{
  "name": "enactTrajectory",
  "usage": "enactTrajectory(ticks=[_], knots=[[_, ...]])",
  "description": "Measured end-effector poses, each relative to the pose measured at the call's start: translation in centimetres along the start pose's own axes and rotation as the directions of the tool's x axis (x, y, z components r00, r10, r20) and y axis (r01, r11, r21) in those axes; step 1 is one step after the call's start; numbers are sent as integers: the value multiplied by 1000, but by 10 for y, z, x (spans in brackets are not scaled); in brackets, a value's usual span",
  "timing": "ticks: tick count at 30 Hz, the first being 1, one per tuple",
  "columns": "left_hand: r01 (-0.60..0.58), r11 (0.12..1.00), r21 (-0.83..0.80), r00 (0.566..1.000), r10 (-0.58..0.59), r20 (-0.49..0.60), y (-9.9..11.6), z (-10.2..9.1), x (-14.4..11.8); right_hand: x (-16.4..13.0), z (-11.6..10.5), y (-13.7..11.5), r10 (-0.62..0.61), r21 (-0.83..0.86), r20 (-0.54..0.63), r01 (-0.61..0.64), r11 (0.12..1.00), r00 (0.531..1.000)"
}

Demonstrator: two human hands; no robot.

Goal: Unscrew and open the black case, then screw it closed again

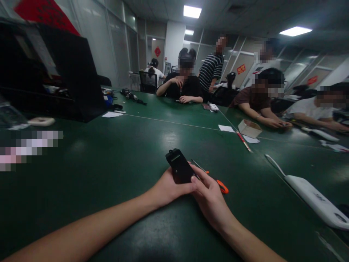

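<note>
left hand: i see it closed around the lower end of the black device, over the green table.
device axis: runs up-left, away from me.
right hand: fingers clamped on its right edge; orange-handled screwdriver lies just beyond.

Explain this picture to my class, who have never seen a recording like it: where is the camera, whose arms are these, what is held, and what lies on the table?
There is no machine here. The single picture comes from a camera worn on a person's head, looking forward and down, so the two bare arms at the bottom are the wearer's own. The left hand and right hand together hold a small black device just above a green table. Right behind the hands lies a thin tool with an orange handle. To the right lie a long white device, a small open box and some paper slips. A black case stands at the left. Other people sit along the far and right edges; their hands are not the wearer's.
</note>
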State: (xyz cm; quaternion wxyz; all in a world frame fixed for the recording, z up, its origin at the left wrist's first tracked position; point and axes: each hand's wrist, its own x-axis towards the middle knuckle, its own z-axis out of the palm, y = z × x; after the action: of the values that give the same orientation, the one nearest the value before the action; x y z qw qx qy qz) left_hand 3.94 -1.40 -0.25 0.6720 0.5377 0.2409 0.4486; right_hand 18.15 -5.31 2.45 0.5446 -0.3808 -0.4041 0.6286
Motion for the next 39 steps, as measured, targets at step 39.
enactTrajectory(ticks=[39], knots=[[74,929,364,981,-3,-193,15,-60,23,-2,-38,-42,-323,-924,282,346,163,904]])
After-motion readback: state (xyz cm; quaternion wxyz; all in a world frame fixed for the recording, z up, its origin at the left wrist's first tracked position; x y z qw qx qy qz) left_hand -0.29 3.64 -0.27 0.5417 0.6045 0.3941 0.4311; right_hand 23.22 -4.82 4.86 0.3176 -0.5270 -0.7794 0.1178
